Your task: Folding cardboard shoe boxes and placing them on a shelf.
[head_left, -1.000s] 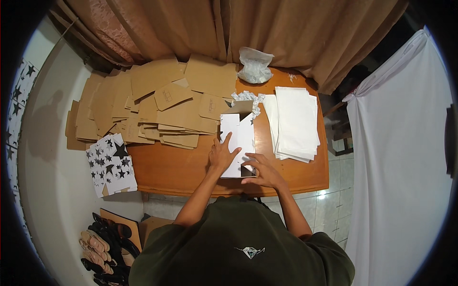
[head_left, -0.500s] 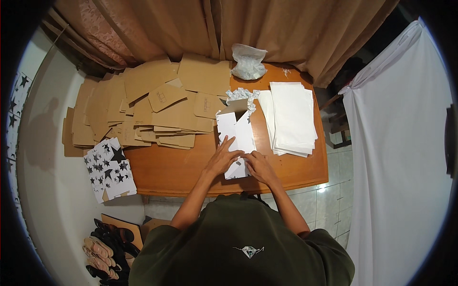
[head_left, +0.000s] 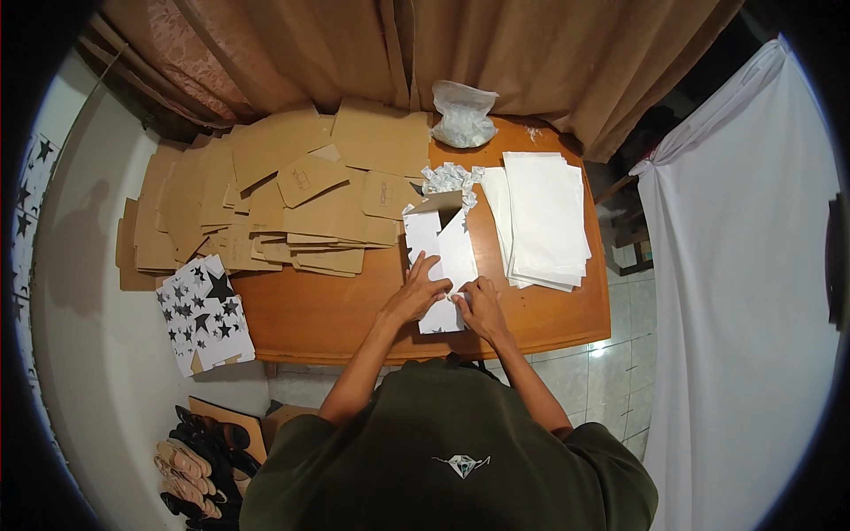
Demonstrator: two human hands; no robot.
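A tall box covered in white paper with black stars lies lengthwise before me on the table, its brown inside showing at the far, uncovered end. My left hand rests on its left side, fingers stretched over the white paper and thumb toward the middle. My right hand grips the near right edge of the box, thumb on top at a fold in the paper. Whatever small piece may lie under the thumbs is too small to make out.
Flat brown cardboard pieces are heaped across the left of the wooden table. Star-patterned sheets lie at its left edge. Crumpled paper bits and a clear plastic bag are beyond the box, a white paper stack to the right.
My right hand has turned and shifted slightly, its thumb now apart from the left thumb at the fold. The left hand stays on the box.
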